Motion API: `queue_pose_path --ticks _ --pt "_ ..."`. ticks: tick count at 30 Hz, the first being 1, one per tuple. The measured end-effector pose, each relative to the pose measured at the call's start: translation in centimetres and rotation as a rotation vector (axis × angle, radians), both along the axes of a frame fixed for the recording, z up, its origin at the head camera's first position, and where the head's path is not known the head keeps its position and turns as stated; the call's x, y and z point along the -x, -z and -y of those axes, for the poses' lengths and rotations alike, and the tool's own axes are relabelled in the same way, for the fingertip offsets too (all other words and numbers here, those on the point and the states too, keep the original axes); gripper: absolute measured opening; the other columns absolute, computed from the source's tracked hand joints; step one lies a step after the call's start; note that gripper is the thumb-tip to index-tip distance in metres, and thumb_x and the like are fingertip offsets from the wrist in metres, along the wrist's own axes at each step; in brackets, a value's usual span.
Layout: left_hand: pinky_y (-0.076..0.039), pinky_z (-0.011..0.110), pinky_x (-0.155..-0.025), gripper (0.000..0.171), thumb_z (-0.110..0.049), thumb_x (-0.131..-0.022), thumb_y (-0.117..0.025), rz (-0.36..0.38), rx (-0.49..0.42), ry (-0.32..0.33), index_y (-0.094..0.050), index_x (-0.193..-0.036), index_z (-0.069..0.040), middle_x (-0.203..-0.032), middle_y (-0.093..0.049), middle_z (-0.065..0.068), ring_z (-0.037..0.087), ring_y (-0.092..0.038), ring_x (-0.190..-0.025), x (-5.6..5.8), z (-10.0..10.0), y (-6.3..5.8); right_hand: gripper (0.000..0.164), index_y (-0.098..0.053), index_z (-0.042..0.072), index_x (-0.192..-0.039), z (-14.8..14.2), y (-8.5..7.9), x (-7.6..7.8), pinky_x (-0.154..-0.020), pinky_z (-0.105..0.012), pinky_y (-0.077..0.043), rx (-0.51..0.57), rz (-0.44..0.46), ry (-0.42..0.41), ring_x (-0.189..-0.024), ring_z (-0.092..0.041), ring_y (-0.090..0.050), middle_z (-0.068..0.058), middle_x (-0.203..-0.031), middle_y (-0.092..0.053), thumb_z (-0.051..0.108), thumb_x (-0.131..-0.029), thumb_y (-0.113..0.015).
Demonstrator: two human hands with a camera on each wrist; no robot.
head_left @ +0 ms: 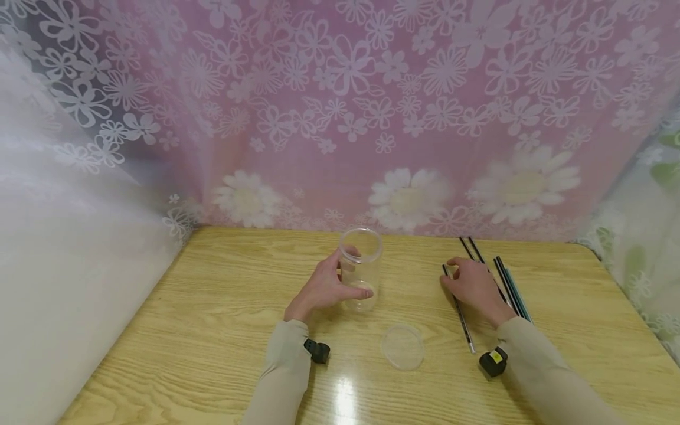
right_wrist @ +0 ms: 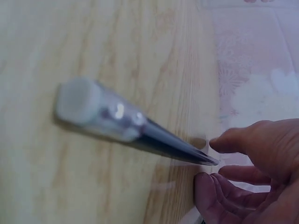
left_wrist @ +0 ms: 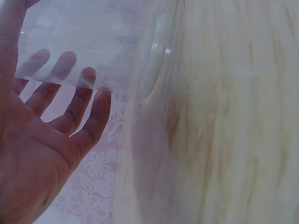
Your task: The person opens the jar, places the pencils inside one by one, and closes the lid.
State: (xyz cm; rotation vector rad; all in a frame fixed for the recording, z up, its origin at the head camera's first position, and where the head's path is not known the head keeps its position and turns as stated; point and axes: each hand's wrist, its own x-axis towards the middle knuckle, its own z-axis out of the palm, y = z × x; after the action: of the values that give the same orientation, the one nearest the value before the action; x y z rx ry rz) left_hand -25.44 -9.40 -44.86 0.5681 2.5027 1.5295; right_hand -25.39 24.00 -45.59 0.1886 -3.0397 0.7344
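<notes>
while i am watching from afar, the left hand (head_left: 325, 286) is gripping a clear plastic jar (head_left: 370, 273), thumb in front, fingers wrapping behind. the jar is standing roughly upright, mouth up, over the wood-grain table (head_left: 212, 330); i am not managing to tell whether its base is touching. the right hand (head_left: 474, 286) is curving, thumb and fingers apart, about the far end of a dark eraser-tipped pencil (head_left: 461, 316); contact is staying unclear to me. slim black sticks (head_left: 500, 268) and a teal stick (head_left: 516, 289) are lying beside and beneath that hand. a clear round lid (head_left: 402, 347) is lying between the forearms, apart from the jar.
</notes>
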Motion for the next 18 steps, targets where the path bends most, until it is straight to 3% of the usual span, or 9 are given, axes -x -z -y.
queue_pose_path --ticks 7,18 --pt "-0.051 0.042 -0.087 0.081 -0.037 -0.073 -0.093 -0.002 0.008 -0.002 -0.05 -0.141 -0.024 -0.136 -0.061 0.013 0.028 -0.058 -0.119 -0.12 -0.02 -0.06 0.039 -0.063 -0.011 -0.125 0.31 -0.42 0.14 -0.054 -0.036 -0.052 -0.009 0.038 0.006 -0.077 -0.031 -0.07 -0.029 -0.104 -0.072 0.017 -0.097 -0.064" --pt "-0.051 0.042 -0.089 0.078 -0.038 -0.073 -0.092 0.003 0.018 0.001 -0.05 -0.138 -0.029 -0.136 -0.06 0.011 0.022 -0.056 -0.118 -0.02 0.05 -0.1 0.041 -0.059 -0.011 -0.126 0.06 -1.02 0.61 -0.055 -0.033 -0.05 0.093 0.042 0.041 -0.068 -0.023 -0.067 -0.028 -0.103 -0.072 0.018 -0.097 -0.061"
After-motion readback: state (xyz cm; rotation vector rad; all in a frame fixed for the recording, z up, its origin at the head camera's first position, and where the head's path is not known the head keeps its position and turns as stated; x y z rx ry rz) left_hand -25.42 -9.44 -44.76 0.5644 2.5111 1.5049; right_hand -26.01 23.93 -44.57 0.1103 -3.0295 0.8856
